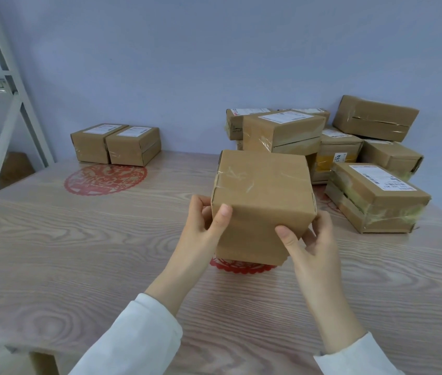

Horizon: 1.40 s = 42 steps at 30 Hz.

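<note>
Left grip point(205, 226): pinching box point(262, 190) at its left near edge; thumb flat on near face, fingers curled round left side.
Right grip point(313, 242): pinching same box low on its right edge; thumb on near face, fingers wrapped behind right side.
Box: plain brown card, clear tape across top, no label in view; upright between both grips at mid-desk.
Contact: cannot tell whether resting on desk point(65, 253) or held just above it.
Under box: red paper-cut point(241, 267), only near rim showing.
Sleeves point(138, 336): white, on both forearms.
Desk: pale wood grain, set against blue wall point(187, 63).
Right front: labelled box point(377, 201), taped, flat on desk, near held box but apart.
Right rear: pile point(282, 131) of brown boxes against wall, several labelled; one plain box point(374, 117) tilted on top at far right.
Left rear: pair point(114, 144) of labelled boxes, side by side and touching, against wall, well apart from held box.
Before pair: second paper-cut point(104, 180), red, round, far rim at the pair's foot.
Far left: white metal frame point(6, 77), beside desk.
</note>
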Available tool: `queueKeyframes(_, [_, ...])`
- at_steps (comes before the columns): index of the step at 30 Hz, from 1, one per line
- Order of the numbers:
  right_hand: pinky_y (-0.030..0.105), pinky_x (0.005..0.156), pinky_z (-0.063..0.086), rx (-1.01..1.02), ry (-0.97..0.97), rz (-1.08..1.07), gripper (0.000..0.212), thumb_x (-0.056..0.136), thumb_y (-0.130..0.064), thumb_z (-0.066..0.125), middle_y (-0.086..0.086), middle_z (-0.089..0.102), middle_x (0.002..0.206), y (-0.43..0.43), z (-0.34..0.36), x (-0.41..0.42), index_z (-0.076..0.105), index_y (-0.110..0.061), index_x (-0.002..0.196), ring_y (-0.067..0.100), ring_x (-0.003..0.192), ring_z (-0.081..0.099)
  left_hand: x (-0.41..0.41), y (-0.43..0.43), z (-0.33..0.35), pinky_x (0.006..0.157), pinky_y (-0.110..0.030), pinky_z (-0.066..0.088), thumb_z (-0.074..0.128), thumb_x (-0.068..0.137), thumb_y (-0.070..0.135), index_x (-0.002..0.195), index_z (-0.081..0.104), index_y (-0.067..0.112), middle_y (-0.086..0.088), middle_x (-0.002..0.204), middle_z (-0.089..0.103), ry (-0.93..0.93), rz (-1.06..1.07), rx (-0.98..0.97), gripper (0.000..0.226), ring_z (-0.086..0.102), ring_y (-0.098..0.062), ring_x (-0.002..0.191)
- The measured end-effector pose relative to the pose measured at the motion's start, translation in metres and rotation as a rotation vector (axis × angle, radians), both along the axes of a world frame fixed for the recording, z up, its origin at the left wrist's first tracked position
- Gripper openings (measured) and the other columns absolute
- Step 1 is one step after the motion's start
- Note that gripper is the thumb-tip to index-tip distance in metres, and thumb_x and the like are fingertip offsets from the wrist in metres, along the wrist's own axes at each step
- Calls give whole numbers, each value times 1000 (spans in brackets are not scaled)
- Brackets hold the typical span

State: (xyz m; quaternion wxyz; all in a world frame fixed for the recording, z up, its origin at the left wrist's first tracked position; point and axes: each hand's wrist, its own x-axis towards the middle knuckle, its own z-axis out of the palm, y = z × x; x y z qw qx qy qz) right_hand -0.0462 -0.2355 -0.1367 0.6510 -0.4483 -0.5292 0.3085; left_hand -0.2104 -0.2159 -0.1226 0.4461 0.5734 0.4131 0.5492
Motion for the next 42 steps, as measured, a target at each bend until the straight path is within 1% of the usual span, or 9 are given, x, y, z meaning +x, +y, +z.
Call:
queueKeyframes(5, [11, 75, 51, -12, 38, 17, 43, 70, -36, 78, -13, 64, 99, -3, 3, 2, 50, -29, 102, -11, 92, 61, 3, 0, 9, 88, -38, 51, 54, 75, 47, 98, 51, 16, 19, 80, 69, -76, -21, -34, 39, 64, -1, 83])
queueKeyframes(14, [6, 69, 47, -105, 92, 140, 54, 67, -31, 65, -5, 64, 107, -6, 5, 5, 51, -12, 116, -8, 88, 63, -2, 2, 2, 65, -7, 44, 66, 80, 24, 104, 50, 17, 14, 90, 67, -30, -49, -39, 29, 62, 4, 75])
queueKeyframes(17, [10, 73, 49, -129, 122, 185, 57, 67, -27, 66, -3, 63, 111, -5, 4, 8, 49, -12, 120, -3, 94, 64, -2, 1, 4, 70, -8, 47, 61, 88, 19, 107, 48, 14, 10, 100, 67, -16, -46, -29, 23, 64, 5, 85])
queueKeyframes(23, [7, 69, 49, -123, 144, 123, 47, 65, -40, 63, -6, 63, 109, -3, 4, 8, 50, -23, 107, -7, 90, 63, -4, 2, 2, 79, -12, 50, 70, 78, 29, 118, 41, 30, 5, 127, 58, 16, -89, -35, 49, 61, 0, 107])
queueKeyframes(27, [13, 79, 51, -86, 77, 165, 57, 68, -29, 75, -2, 59, 121, -2, -3, 7, 47, -21, 117, 2, 107, 60, -5, 5, 3, 84, -17, 53, 77, 68, 54, 142, 25, 37, 10, 132, 54, 0, -67, -31, 92, 58, -5, 116])
queueKeyframes(32, [16, 82, 52, -64, 70, 143, 73, 62, -36, 69, -13, 56, 124, -1, -4, 6, 40, -36, 129, -4, 109, 58, -4, 3, 1, 82, -18, 54, 70, 68, 35, 143, 32, 27, 9, 132, 53, 22, -93, 22, 85, 58, -1, 113])
queueKeyframes(36, [16, 82, 52, -66, -22, 108, 82, 65, -43, 67, -9, 55, 130, -1, -8, 7, 40, -27, 140, 2, 113, 57, -5, 4, -3, 89, -27, 54, 78, 71, 42, 137, 34, 36, 14, 133, 52, 28, -100, 24, 80, 54, -1, 119])
queueKeyframes(39, [24, 87, 53, -68, -31, 123, 79, 64, -42, 69, -9, 55, 130, -2, -7, 7, 41, -30, 137, 1, 114, 56, -4, 6, -2, 91, -34, 54, 75, 72, 46, 126, 38, 37, 7, 133, 54, -12, -79, 0, 66, 55, -8, 120])
queueKeyframes(42, [30, 95, 49, -94, 28, 132, 65, 69, -52, 70, -27, 57, 121, -4, -5, 9, 41, -49, 128, -7, 111, 55, -6, 7, -3, 91, -33, 53, 75, 74, 43, 121, 40, 41, 10, 129, 56, 26, -93, 26, 58, 55, -5, 119])
